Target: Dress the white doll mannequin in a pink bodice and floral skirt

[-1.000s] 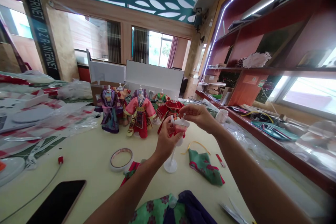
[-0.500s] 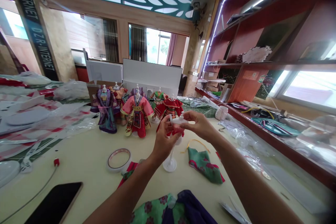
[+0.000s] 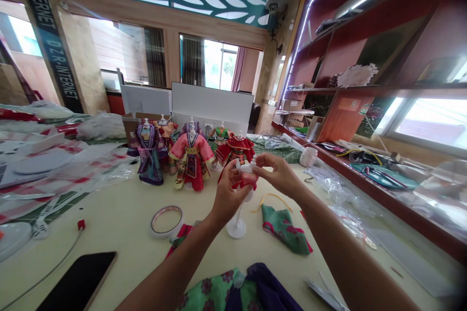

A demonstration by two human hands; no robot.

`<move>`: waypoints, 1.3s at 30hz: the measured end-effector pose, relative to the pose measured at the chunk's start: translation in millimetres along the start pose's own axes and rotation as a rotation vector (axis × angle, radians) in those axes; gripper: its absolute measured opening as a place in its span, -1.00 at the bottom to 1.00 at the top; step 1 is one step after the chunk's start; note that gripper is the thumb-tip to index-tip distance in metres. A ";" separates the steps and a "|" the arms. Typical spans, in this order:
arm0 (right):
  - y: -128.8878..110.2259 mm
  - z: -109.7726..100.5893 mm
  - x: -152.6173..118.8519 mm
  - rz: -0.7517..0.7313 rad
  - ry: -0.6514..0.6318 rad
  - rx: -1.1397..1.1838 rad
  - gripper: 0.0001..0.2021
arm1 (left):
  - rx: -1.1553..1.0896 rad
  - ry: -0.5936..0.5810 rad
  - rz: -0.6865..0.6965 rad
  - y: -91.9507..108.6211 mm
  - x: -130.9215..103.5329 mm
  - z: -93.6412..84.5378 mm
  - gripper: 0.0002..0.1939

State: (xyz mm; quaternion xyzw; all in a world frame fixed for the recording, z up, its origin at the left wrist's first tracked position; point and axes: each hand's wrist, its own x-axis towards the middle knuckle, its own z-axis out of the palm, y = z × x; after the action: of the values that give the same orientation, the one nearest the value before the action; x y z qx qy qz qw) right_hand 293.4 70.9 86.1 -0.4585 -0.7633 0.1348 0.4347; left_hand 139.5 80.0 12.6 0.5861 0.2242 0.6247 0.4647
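Note:
A small white doll mannequin (image 3: 247, 168) stands on a pedestal whose round white base (image 3: 236, 228) rests on the table. Pinkish-red cloth (image 3: 248, 179) lies around its chest. My left hand (image 3: 230, 189) is closed around the torso's left side, thumb across the front of the cloth. From the other side, the fingers of my right hand (image 3: 275, 173) pinch at the shoulder and the cloth's upper edge; what exactly the fingertips grip is partly hidden. To the right of the base lies a green and red doll garment (image 3: 284, 228) with a yellow cord (image 3: 275, 196).
Dressed doll mannequins, one in a pink robe (image 3: 192, 155), stand behind my hands. A tape roll (image 3: 151, 223), a phone (image 3: 78, 282), a cable (image 3: 67, 251), green floral cloth (image 3: 209, 291) and scissors (image 3: 323, 294) lie nearer me. A white jar (image 3: 308, 156) stands at right.
The fingers of my right hand have shifted slightly at the mannequin's shoulder, and the pinkish cloth now shows more across its chest. My left hand keeps its place.

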 end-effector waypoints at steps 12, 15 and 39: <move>-2.8 0.4 -9.0 0.035 0.049 -0.043 -0.75 | -0.072 0.157 -0.035 13.0 -8.7 -31.2 -0.56; -4.3 0.4 -12.3 0.027 0.118 -0.034 -0.75 | -0.029 0.162 -0.038 16.4 -15.9 -38.1 -0.60; -61.3 45.7 -139.1 0.056 0.207 0.178 -0.88 | 0.272 -0.168 -0.065 42.9 -124.4 -27.5 -0.71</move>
State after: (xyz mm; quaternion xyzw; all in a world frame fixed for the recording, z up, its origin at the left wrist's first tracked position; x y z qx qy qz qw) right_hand 249.8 -67.2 21.3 -0.4509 -0.6863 0.1662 0.5459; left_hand 85.2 -37.8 -23.0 0.6860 0.2860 0.5222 0.4183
